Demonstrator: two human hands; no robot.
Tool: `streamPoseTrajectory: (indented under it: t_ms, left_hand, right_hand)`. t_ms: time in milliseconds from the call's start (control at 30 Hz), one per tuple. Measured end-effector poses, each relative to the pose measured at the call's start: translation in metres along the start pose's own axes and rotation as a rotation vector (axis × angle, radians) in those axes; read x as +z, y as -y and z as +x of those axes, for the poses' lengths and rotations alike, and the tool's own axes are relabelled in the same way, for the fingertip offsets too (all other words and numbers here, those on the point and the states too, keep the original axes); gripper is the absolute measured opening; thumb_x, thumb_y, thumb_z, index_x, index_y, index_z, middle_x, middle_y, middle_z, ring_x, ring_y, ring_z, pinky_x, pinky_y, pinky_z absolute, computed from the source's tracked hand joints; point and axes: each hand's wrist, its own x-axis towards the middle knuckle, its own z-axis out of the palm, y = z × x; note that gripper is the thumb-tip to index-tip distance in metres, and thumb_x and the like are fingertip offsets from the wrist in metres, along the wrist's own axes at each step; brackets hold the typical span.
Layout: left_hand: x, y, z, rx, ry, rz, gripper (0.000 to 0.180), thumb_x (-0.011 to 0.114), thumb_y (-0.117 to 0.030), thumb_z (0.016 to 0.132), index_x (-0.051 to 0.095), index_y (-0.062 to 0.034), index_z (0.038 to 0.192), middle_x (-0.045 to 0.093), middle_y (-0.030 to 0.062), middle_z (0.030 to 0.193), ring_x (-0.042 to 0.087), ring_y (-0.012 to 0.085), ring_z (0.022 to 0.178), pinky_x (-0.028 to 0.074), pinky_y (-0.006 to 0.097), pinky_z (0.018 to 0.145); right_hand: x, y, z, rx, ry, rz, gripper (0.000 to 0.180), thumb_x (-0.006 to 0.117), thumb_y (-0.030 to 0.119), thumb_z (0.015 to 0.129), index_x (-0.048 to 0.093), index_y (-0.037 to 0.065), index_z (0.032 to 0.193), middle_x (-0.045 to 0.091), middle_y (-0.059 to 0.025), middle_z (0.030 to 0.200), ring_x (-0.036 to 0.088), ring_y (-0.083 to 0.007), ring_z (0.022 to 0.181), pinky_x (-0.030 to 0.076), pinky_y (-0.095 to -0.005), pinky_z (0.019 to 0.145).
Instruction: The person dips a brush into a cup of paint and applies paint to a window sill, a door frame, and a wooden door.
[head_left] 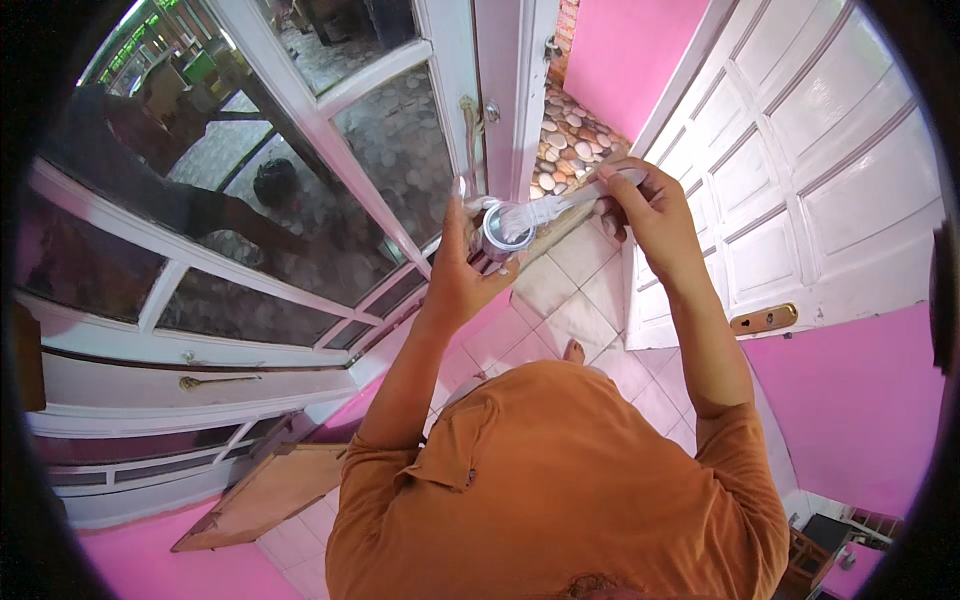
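My left hand [458, 280] is wrapped round a small open paint can [494, 254], held up in front of the window frame. White paint coats the inside of the can, and white smears show on my left fingertips. In my right hand [657, 215] is a paintbrush [552, 207], pinched by its pale handle between thumb and fingers. Its white-coated bristles [518, 219] rest in the can's mouth, tilted down to the left. How deep they reach cannot be seen.
White-framed glass panes [390, 130] stand close on my left. To the right a white panelled door [790, 170] with a brass lock plate [764, 319] stands ajar. Beyond the doorway lies a pebble-patterned floor [575, 145]. A brown wooden board [265, 490] leans at lower left.
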Motion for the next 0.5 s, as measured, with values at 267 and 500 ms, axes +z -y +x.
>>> streamPoseTrajectory:
  t_ms: [267,500]
  left_hand:
    - [-0.008,-0.020,0.037,0.018,0.011,0.078,0.113,0.078,0.009,0.078,0.004,-0.0029,0.163,0.053,0.0186,0.135,0.059,0.0265,0.125,0.046,0.037,0.108]
    - [-0.024,-0.042,0.100,0.177,-0.037,0.161,0.106,0.080,0.001,0.079,0.011,0.0031,0.160,0.058,0.0199,0.131,0.061,0.0276,0.123,0.047,0.038,0.107]
  right_hand:
    - [-0.005,0.011,0.018,0.046,-0.091,0.200,0.025,0.063,0.021,0.101,0.068,-0.002,0.107,0.066,-0.0059,0.077,0.057,-0.0115,0.058,0.044,-0.0252,0.051]
    - [0.000,0.067,0.037,-0.118,-0.101,0.199,0.023,0.061,0.020,0.101,0.067,-0.002,0.102,0.067,-0.0071,0.078,0.059,-0.0125,0.060,0.045,-0.0266,0.056]
